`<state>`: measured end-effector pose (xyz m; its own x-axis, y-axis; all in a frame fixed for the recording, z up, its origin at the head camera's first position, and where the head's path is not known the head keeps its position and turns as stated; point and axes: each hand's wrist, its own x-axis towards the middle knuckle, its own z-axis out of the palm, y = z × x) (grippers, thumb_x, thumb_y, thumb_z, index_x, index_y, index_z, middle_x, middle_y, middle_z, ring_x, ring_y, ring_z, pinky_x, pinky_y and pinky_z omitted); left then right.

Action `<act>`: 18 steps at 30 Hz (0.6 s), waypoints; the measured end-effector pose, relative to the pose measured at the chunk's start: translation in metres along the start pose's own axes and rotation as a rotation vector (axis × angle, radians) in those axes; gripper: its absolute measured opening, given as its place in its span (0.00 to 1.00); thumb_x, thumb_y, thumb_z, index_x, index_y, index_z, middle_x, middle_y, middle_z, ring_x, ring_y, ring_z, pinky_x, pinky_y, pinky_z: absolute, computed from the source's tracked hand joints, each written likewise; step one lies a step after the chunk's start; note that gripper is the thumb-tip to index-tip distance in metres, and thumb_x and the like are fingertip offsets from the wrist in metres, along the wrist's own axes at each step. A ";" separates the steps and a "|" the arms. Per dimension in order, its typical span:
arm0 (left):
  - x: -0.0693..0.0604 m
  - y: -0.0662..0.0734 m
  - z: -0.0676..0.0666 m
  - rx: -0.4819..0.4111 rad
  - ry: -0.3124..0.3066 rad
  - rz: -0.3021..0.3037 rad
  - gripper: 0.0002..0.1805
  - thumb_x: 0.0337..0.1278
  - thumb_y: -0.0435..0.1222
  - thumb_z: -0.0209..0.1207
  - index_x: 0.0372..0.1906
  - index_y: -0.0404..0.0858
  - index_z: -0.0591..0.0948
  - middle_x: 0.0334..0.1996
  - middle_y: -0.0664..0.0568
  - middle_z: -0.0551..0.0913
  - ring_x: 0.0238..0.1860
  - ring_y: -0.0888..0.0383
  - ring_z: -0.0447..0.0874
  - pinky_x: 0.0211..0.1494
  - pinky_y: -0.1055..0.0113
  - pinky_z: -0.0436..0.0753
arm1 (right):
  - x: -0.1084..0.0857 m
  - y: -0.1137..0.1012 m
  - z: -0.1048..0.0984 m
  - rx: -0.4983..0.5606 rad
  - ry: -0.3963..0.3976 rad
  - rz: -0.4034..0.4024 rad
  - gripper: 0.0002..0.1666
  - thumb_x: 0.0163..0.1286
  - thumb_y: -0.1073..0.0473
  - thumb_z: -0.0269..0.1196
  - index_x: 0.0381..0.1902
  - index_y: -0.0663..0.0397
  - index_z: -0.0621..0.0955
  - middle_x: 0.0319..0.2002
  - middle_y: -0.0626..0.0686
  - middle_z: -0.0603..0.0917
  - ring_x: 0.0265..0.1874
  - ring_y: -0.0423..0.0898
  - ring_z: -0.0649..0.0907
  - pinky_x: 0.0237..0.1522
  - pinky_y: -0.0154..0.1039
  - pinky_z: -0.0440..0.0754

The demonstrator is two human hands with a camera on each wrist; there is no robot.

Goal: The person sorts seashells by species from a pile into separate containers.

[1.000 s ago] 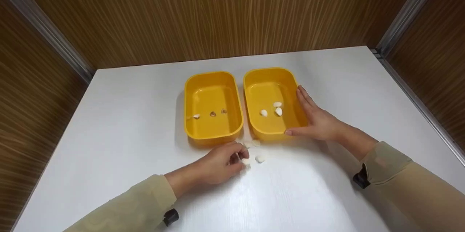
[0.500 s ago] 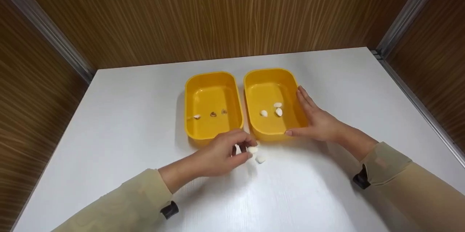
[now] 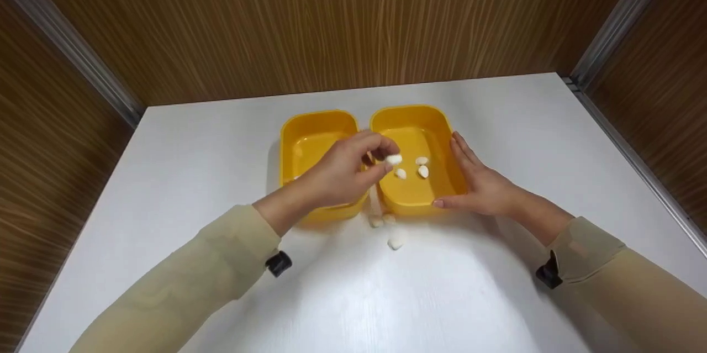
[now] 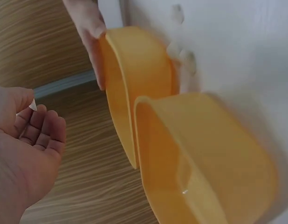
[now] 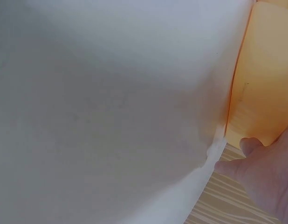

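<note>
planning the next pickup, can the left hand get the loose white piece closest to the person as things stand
Probably not right away: the left hand pinches another white piece. Otherwise the way looks free: the closest white piece lies uncovered on the table, outside both yellow bins.

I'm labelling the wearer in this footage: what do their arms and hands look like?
Both the left hand and right hand are bare, without gloves. The left sleeve and right sleeve are long and pale khaki-beige; the left one has a faint mottled pattern. A small black fitting shows under each cuff, one at the left wrist, one at the right.
</note>
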<state>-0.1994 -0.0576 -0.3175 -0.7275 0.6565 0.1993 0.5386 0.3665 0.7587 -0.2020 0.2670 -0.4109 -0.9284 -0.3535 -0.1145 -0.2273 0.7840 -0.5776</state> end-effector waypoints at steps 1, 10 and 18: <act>0.005 -0.001 -0.001 -0.002 0.004 -0.010 0.10 0.78 0.34 0.60 0.58 0.39 0.82 0.52 0.54 0.81 0.52 0.59 0.78 0.58 0.67 0.80 | 0.000 0.000 0.000 0.000 -0.001 0.005 0.81 0.61 0.26 0.73 0.87 0.49 0.33 0.86 0.46 0.26 0.84 0.63 0.46 0.78 0.66 0.53; 0.044 -0.018 0.001 -0.053 0.030 -0.162 0.13 0.79 0.37 0.61 0.61 0.42 0.81 0.54 0.55 0.80 0.55 0.59 0.77 0.62 0.70 0.78 | 0.001 0.000 0.003 0.011 -0.011 0.035 0.80 0.62 0.28 0.73 0.86 0.45 0.32 0.85 0.42 0.24 0.84 0.62 0.46 0.78 0.65 0.53; 0.066 -0.045 0.011 -0.073 0.027 -0.221 0.14 0.79 0.36 0.60 0.62 0.40 0.80 0.55 0.52 0.80 0.55 0.56 0.77 0.60 0.70 0.80 | 0.001 -0.001 0.000 0.013 -0.006 0.020 0.80 0.61 0.27 0.73 0.86 0.47 0.32 0.85 0.44 0.25 0.84 0.61 0.45 0.79 0.64 0.52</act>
<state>-0.2672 -0.0237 -0.3450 -0.8360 0.5474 0.0391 0.3333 0.4499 0.8286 -0.2022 0.2659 -0.4108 -0.9310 -0.3407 -0.1312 -0.2045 0.7844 -0.5855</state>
